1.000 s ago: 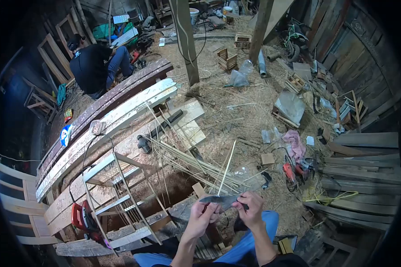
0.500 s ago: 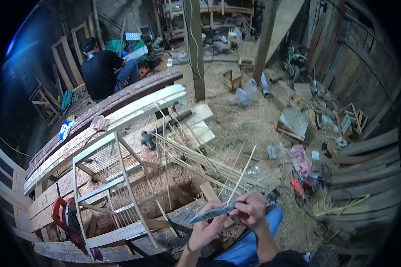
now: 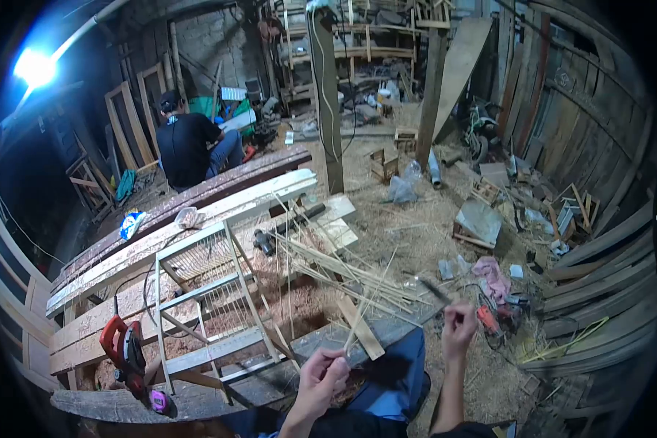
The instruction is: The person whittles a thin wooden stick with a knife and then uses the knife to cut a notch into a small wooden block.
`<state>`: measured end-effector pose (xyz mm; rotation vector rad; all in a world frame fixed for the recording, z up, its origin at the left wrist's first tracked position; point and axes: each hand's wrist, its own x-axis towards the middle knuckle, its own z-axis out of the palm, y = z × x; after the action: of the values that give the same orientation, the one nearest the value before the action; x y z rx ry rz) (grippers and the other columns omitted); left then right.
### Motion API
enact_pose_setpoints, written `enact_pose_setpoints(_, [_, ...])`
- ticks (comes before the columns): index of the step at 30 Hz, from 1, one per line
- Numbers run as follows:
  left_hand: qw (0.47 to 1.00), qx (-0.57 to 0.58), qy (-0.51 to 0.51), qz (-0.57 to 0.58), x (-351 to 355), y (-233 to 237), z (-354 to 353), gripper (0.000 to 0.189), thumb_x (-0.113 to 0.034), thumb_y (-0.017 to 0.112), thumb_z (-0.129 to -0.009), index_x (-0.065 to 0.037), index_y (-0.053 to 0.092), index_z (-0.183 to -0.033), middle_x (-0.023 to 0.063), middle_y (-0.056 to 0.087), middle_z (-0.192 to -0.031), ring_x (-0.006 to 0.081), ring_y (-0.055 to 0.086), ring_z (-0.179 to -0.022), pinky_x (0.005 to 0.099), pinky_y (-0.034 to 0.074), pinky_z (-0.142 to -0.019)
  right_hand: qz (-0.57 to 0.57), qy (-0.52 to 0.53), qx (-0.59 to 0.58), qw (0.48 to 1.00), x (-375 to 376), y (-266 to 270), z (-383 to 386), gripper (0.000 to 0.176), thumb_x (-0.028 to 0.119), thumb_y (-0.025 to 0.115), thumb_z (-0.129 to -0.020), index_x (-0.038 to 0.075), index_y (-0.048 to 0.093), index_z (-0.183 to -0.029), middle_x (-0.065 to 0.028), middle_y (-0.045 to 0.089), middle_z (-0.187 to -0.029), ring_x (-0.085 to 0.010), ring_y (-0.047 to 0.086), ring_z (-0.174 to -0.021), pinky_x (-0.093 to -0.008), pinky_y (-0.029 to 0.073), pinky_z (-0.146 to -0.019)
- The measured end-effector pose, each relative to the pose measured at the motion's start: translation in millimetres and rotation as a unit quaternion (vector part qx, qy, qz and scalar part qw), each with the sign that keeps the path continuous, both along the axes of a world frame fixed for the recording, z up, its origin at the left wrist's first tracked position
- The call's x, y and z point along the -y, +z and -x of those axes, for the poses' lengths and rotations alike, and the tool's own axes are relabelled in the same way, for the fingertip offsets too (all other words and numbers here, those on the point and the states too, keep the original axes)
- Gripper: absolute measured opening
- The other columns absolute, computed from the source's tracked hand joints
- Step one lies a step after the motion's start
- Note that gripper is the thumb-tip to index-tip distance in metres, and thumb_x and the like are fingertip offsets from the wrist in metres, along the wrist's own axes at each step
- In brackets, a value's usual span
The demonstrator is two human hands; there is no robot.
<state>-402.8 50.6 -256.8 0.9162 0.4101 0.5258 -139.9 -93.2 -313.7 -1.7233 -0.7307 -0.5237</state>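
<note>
Straw-yellow on the held strip (image 3: 351,338); blurred dark grey on the held blade (image 3: 436,292). Similar straw tone on the piled strips (image 3: 372,279); cream on the slatted frame (image 3: 210,290). Logged red and black on the saw (image 3: 128,355), purple on the small round item (image 3: 158,401) beside it. Pink on the cloth (image 3: 492,281), orange-red on the power tool (image 3: 488,319) nearby. Blue and white on the packet (image 3: 131,225). Maroon, speckled pale, on the long beam (image 3: 233,184). Plain blue on the jeans (image 3: 398,372).

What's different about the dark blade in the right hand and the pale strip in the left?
The blade is dark; the strip is pale. The strip looks longer and slimmer than the blade. The blade leans left from the right hand; the strip leans right from the left hand. Both are narrow and handheld.
</note>
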Motion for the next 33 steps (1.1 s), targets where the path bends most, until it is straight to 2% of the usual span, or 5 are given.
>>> enact_pose_setpoints(6, [0.999, 0.026, -0.020, 0.020, 4.7, -15.3, -12.5, 0.021, -0.015, 0.055, -0.105, -0.005, 0.054, -0.124, -0.0032, 0.048, -0.080, 0.0020, 0.036, -0.060, 0.0195, 0.026, -0.049, -0.017, 0.120, 0.142, 0.982, 3.7, 3.6, 69.8, 0.021, 0.009, 0.075, -0.085, 0.011, 0.055, -0.092, -0.0072, 0.064, -0.074, -0.0268, 0.062, -0.061, -0.0365, 0.045, -0.054])
enact_pose_setpoints(10, [1.000, -0.002, -0.012, 0.007, 23.1, -18.8, -16.1, 0.030, -0.020, 0.057, -0.105, -0.007, 0.057, -0.133, -0.0051, 0.050, -0.079, 0.0005, 0.034, -0.059, 0.0197, 0.023, -0.048, -0.005, 0.176, 0.106, 0.979, 10.6, -2.8, 104.9, 0.026, 0.013, 0.080, -0.082, 0.012, 0.056, -0.092, -0.0064, 0.064, -0.074, -0.0265, 0.063, -0.062, -0.0368, 0.046, -0.054])
enact_pose_setpoints(23, [0.996, -0.062, 0.031, -0.055, 53.3, -17.4, -4.3, 0.030, -0.030, 0.061, -0.103, -0.004, 0.072, -0.113, -0.0075, 0.058, -0.073, -0.0019, 0.038, -0.055, 0.0191, 0.023, -0.046, 0.039, 0.268, 0.135, 0.953, 25.9, 24.3, 127.6, 0.027, 0.025, 0.082, -0.083, 0.010, 0.060, -0.090, -0.0076, 0.066, -0.073, -0.0268, 0.064, -0.062, -0.0365, 0.048, -0.055])
enact_pose_setpoints(28, [0.999, 0.015, 0.030, 0.004, 46.3, -23.1, -0.9, 0.026, -0.027, 0.055, -0.106, -0.003, 0.065, -0.104, -0.0074, 0.041, -0.064, 0.0015, 0.030, -0.051, 0.0210, 0.020, -0.044, -0.016, 0.202, 0.088, 0.975, 40.2, 6.0, 110.6, 0.026, 0.025, 0.083, -0.081, 0.011, 0.061, -0.087, -0.0072, 0.067, -0.075, -0.0264, 0.064, -0.064, -0.0370, 0.047, -0.056])
enact_pose_setpoints(33, [0.999, -0.023, 0.032, -0.009, 42.1, -33.2, -4.3, 0.023, -0.025, 0.054, -0.106, -0.004, 0.060, -0.099, -0.0077, 0.035, -0.061, 0.0030, 0.029, -0.050, 0.0215, 0.021, -0.044, 0.053, 0.131, 0.101, 0.985, 50.2, -9.2, 101.6, 0.027, 0.024, 0.082, -0.082, 0.009, 0.060, -0.087, -0.0078, 0.066, -0.076, -0.0277, 0.064, -0.065, -0.0380, 0.048, -0.059])
